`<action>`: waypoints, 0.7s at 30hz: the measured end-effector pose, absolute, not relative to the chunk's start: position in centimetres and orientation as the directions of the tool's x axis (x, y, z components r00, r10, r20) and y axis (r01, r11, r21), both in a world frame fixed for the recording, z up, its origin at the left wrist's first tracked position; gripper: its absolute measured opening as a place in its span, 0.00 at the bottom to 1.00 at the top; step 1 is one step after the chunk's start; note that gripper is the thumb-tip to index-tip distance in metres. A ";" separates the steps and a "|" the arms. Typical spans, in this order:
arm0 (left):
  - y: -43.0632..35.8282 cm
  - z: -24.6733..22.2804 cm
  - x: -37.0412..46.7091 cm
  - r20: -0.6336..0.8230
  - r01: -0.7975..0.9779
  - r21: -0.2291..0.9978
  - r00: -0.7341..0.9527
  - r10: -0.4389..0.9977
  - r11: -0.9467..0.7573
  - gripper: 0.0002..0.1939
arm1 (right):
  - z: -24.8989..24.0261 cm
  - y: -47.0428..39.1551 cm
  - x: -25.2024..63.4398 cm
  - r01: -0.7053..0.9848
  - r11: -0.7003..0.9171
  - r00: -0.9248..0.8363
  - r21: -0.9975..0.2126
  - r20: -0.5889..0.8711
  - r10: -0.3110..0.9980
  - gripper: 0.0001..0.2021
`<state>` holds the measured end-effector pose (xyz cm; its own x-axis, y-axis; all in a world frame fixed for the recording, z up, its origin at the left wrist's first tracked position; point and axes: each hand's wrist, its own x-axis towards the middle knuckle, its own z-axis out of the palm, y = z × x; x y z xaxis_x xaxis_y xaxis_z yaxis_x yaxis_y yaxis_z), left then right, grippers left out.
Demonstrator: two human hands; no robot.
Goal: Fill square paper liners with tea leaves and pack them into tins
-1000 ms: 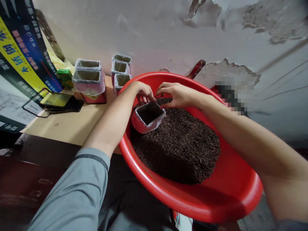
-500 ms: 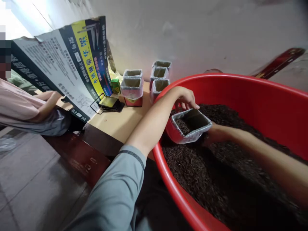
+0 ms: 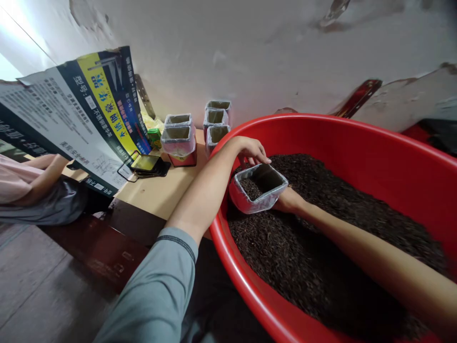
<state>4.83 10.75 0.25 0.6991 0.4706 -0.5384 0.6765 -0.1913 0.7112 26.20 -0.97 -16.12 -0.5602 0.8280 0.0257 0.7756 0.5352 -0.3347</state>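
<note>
A rectangular tin (image 3: 255, 206) lined with clear plastic is held tilted over a large red basin (image 3: 228, 257). Dark loose leaves, like dry tea (image 3: 251, 188), partly fill the tin, and more of these leaves (image 3: 285, 257) lie in the basin. My left hand (image 3: 253, 151) is at the tin's far rim, thumb near the edge and fingers curled down behind it. Against the tin's right side is my right hand (image 3: 287, 199), just above the leaves. Its fingers are hidden behind and under the tin.
Several plastic-lined tins (image 3: 178, 143) stand on a wooden table (image 3: 150, 193) left of the basin. Black-rimmed lids (image 3: 150, 166) and a small green box (image 3: 154, 137) lie nearby. A printed cardboard sheet (image 3: 82, 114) leans there, with a seated person (image 3: 32, 186) behind it.
The view has turned to the right, so everything appears shifted left. The right hand shows more clearly beside the tin. My left hand stays at the tin's rim.
</note>
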 end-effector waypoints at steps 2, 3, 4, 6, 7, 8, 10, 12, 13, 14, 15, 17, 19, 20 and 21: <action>10.8 0.3 4.8 -0.537 0.675 0.710 0.703 0.466 -0.199 0.24 | -15.8 -1.3 26.0 0.817 0.498 -0.513 -0.289 0.027 0.858 0.08; 10.8 0.3 4.8 -0.537 0.675 0.709 0.703 0.466 -0.203 0.25 | -15.7 -1.4 25.8 0.836 0.479 -0.491 -0.269 0.025 0.871 0.08; 10.8 0.4 4.8 -0.538 0.677 0.707 0.702 0.466 -0.204 0.26 | -15.4 -1.4 25.8 0.849 0.464 -0.474 -0.253 0.022 0.880 0.08; 10.8 0.6 4.8 -0.545 0.682 0.704 0.699 0.463 -0.199 0.27 | -14.8 -1.3 25.7 0.870 0.437 -0.447 -0.229 0.009 0.894 0.09; 10.8 0.7 4.8 -0.548 0.681 0.706 0.699 0.460 -0.195 0.28 | -14.4 -1.2 25.8 0.878 0.425 -0.435 -0.219 0.001 0.900 0.09; 10.8 0.7 4.8 -0.549 0.679 0.708 0.701 0.456 -0.191 0.29 | -13.9 -1.1 25.9 0.887 0.412 -0.423 -0.210 -0.007 0.906 0.09; 10.8 0.8 4.8 -0.543 0.672 0.714 0.709 0.450 -0.197 0.31 | -12.4 -0.9 26.5 0.901 0.388 -0.399 -0.192 -0.021 0.917 0.11; 11.0 0.7 4.9 -0.536 0.668 0.710 0.718 0.444 -0.222 0.32 | -10.2 -0.8 27.4 0.908 0.379 -0.388 -0.180 -0.018 0.922 0.14; 11.1 0.7 4.9 -0.534 0.667 0.708 0.722 0.441 -0.234 0.33 | -8.9 -0.8 27.9 0.905 0.386 -0.393 -0.178 -0.004 0.920 0.16; 11.2 0.6 5.0 -0.536 0.666 0.706 0.724 0.433 -0.240 0.33 | -7.4 -0.8 28.4 0.899 0.399 -0.403 -0.181 0.017 0.915 0.18; 11.3 0.5 5.0 -0.540 0.664 0.708 0.728 0.423 -0.239 0.32 | -5.8 -0.9 28.8 0.889 0.417 -0.417 -0.187 0.042 0.908 0.19; 11.5 0.4 5.1 -0.544 0.659 0.717 0.733 0.409 -0.226 0.31 | -2.5 -1.0 29.1 0.866 0.457 -0.447 -0.203 0.094 0.889 0.20; 11.6 0.3 5.1 -0.552 0.661 0.720 0.730 0.403 -0.211 0.29 | 0.7 -1.1 28.6 0.839 0.498 -0.484 -0.217 0.120 0.867 0.19; 11.7 0.3 5.2 -0.553 0.663 0.719 0.728 0.404 -0.210 0.28 | 2.2 -1.1 28.1 0.822 0.524 -0.510 -0.221 0.120 0.852 0.19; 11.6 0.3 5.2 -0.553 0.663 0.718 0.728 0.406 -0.212 0.27 | 3.4 -1.1 27.4 0.803 0.552 -0.542 -0.223 0.109 0.833 0.19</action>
